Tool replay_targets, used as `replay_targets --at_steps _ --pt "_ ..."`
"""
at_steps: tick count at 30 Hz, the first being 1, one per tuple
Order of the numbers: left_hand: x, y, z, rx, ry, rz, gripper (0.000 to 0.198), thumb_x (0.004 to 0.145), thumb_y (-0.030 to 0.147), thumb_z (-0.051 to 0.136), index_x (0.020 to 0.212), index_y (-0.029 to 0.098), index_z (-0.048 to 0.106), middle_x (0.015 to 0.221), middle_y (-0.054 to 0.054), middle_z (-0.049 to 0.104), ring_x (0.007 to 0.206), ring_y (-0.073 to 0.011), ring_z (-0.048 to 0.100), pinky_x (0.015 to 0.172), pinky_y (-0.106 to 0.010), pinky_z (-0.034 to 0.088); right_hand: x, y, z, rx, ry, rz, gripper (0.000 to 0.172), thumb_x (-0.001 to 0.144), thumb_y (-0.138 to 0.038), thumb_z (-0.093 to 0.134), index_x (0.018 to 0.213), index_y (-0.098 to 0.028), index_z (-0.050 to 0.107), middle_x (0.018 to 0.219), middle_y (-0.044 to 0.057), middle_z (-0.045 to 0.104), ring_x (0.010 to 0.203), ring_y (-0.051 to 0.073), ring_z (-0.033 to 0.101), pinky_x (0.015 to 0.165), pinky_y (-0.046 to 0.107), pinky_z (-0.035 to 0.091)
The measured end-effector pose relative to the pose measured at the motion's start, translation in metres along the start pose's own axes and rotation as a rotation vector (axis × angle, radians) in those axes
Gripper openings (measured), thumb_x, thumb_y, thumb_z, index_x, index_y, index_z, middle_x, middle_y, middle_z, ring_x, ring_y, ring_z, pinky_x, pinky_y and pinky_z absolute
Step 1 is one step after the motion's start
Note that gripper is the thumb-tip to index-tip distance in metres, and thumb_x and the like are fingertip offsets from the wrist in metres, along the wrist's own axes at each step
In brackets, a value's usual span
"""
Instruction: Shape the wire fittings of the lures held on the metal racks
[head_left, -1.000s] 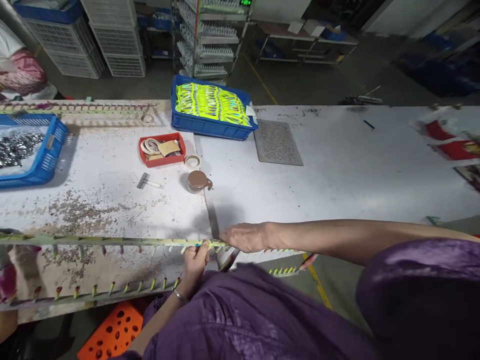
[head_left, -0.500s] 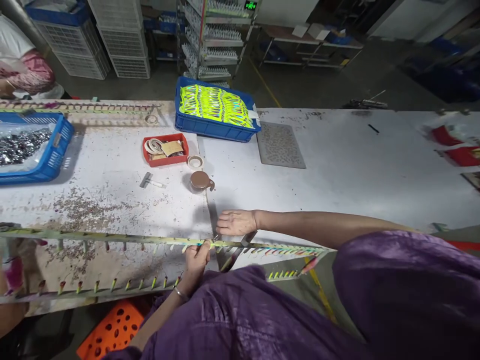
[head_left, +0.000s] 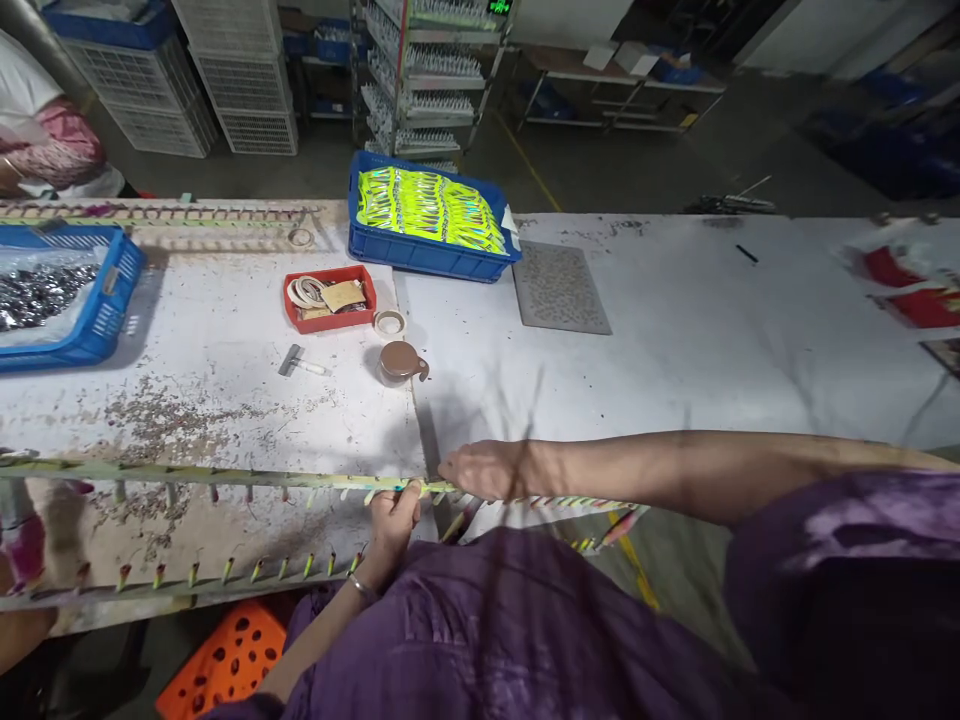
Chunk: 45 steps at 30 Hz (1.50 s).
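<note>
A long narrow rail (head_left: 285, 477), stained yellow-green and lined with short pegs, runs across the front of the white worktable. My left hand (head_left: 395, 517) pinches this rail near its middle, thumb on top and fingers underneath. Just to the right, my right hand (head_left: 484, 470) is closed above the same rail, its fingers curled. Whatever may be in those fingers is hidden and slightly blurred. A second rail (head_left: 247, 580), with colour-tipped pegs, lies nearer my body on the left. Beyond my hands stands a lidded cup (head_left: 401, 362) with a brown top and a hooked handle.
A scraper (head_left: 300, 362), a tape roll (head_left: 390, 323) and a red tray (head_left: 330, 322) lie farther back. Blue crates (head_left: 431, 262) (head_left: 112, 310) hold bright yellow pieces and shiny metal parts. A grey mat (head_left: 562, 290) lies right. Another person's sleeve (head_left: 67, 140) shows at upper left.
My right hand has moved down and to the right, onto the rail, and its forearm covers more of the rail's right part. My left hand has stayed in place.
</note>
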<state>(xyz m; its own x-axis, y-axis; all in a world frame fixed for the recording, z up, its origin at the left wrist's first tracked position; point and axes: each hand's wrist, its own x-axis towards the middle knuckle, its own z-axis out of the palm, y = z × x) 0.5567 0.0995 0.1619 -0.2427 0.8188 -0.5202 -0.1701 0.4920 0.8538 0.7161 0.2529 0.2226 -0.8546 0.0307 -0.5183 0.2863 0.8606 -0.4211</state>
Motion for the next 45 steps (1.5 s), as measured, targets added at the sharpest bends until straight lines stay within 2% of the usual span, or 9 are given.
replay_targets --at_steps 5,12,17,22,28,33,39,42,45 --pt "-0.003 0.003 -0.002 -0.007 -0.011 -0.013 0.062 0.088 0.060 0.058 0.041 0.025 0.036 0.041 0.001 0.032 0.048 -0.0134 0.038 0.061 -0.032 0.044 0.002 0.015 -0.011 -0.361 0.058 -0.151 0.022 0.102 -0.011 0.046 0.111 -0.015 0.066 0.093 0.010 0.069 0.078 0.021 0.060 0.072 0.033 0.046" --pt "0.000 -0.010 -0.003 -0.012 -0.010 0.013 0.060 0.091 0.056 0.057 0.042 0.025 0.041 0.041 0.001 0.036 0.048 -0.0142 0.038 0.060 -0.033 0.038 0.013 0.038 -0.014 -0.481 0.039 -0.309 0.035 0.109 -0.015 0.033 0.126 -0.012 0.064 0.103 0.012 0.069 0.092 0.023 0.057 0.087 0.036 0.043" --pt "0.000 -0.013 -0.002 -0.016 -0.011 0.017 0.061 0.090 0.058 0.060 0.042 0.025 0.041 0.042 0.003 0.037 0.047 -0.0132 0.037 0.060 -0.031 0.039 -0.003 0.010 -0.019 -0.375 -0.036 -0.144 0.037 0.105 -0.008 0.036 0.135 -0.007 0.058 0.109 0.015 0.069 0.091 0.023 0.060 0.084 0.035 0.045" --pt "-0.002 -0.007 -0.001 -0.021 0.013 0.002 0.064 0.087 0.063 0.062 0.041 0.024 0.041 0.041 0.003 0.036 0.046 -0.0129 0.037 0.057 -0.031 0.036 -0.005 -0.025 -0.014 -0.328 -0.103 0.013 0.025 0.096 -0.005 0.051 0.116 -0.007 0.066 0.091 0.011 0.071 0.068 0.020 0.061 0.061 0.031 0.045" --pt "-0.006 0.004 -0.002 -0.018 0.014 0.007 0.063 0.087 0.058 0.063 0.038 0.025 0.041 0.038 0.002 0.035 0.044 -0.0131 0.039 0.058 -0.032 0.041 -0.003 -0.047 -0.013 -0.388 -0.063 0.206 0.020 0.094 -0.013 0.058 0.112 -0.012 0.067 0.088 0.011 0.072 0.074 0.024 0.069 0.060 0.031 0.048" --pt "-0.006 0.005 -0.005 -0.009 -0.019 0.014 0.063 0.087 0.058 0.064 0.039 0.024 0.040 0.039 0.001 0.036 0.045 -0.0138 0.039 0.058 -0.032 0.039 -0.009 -0.019 -0.024 -0.468 -0.032 -0.015 0.026 0.103 -0.010 0.042 0.116 -0.012 0.065 0.097 0.011 0.070 0.083 0.022 0.065 0.070 0.033 0.048" --pt "-0.005 -0.001 -0.004 0.024 -0.014 0.012 0.062 0.088 0.059 0.059 0.041 0.024 0.039 0.040 0.002 0.034 0.046 -0.0127 0.038 0.059 -0.031 0.038 0.010 0.028 -0.023 -0.494 -0.006 -0.275 0.037 0.111 -0.014 0.029 0.127 -0.011 0.062 0.108 0.013 0.069 0.096 0.023 0.056 0.088 0.036 0.042" --pt "-0.004 -0.003 -0.003 0.024 0.000 0.026 0.061 0.088 0.059 0.057 0.042 0.023 0.039 0.041 0.002 0.035 0.047 -0.0125 0.039 0.060 -0.031 0.038 0.013 0.032 -0.021 -0.471 -0.006 -0.312 0.042 0.111 -0.014 0.024 0.133 -0.011 0.060 0.113 0.015 0.069 0.100 0.023 0.056 0.093 0.037 0.040" --pt "-0.003 -0.005 -0.003 0.024 -0.008 0.010 0.061 0.087 0.061 0.056 0.042 0.023 0.039 0.041 0.002 0.034 0.046 -0.0124 0.038 0.058 -0.031 0.036 0.003 0.017 -0.020 -0.422 -0.008 -0.228 0.038 0.109 -0.012 0.031 0.138 -0.008 0.056 0.112 0.016 0.068 0.098 0.024 0.058 0.090 0.037 0.044"
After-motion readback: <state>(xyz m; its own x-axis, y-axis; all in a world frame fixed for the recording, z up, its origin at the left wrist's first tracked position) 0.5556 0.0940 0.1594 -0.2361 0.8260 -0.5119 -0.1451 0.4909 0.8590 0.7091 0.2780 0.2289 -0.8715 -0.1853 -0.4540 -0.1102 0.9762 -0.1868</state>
